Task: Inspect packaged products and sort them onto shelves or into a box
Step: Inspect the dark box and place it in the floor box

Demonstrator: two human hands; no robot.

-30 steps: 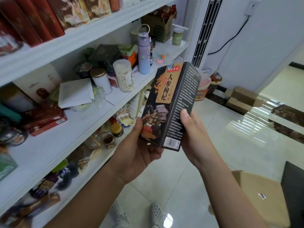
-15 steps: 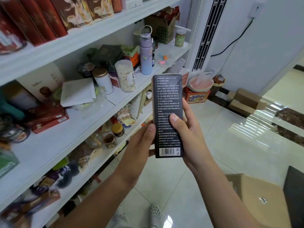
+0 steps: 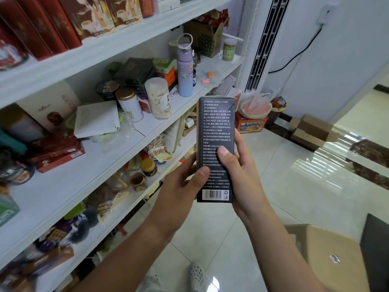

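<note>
I see both hands closed round one tall, narrow black carton [image 3: 216, 123], held upright in the air between them. The left hand [image 3: 179, 192] grips its lower left edge, with the thumb lying across the print. The right hand [image 3: 242, 175] holds the right edge, fingers curled behind and thumb pressed on the middle of the panel. The face turned toward me is matt black and filled with rows of small pale print too fine for me to read. A white barcode with a recycling mark sits at the bottom, just below the left thumb. Left of the hands run white shelves [image 3: 69, 186] crowded with goods, and below the right forearm lies a brown cardboard box [image 3: 328, 249].
</note>
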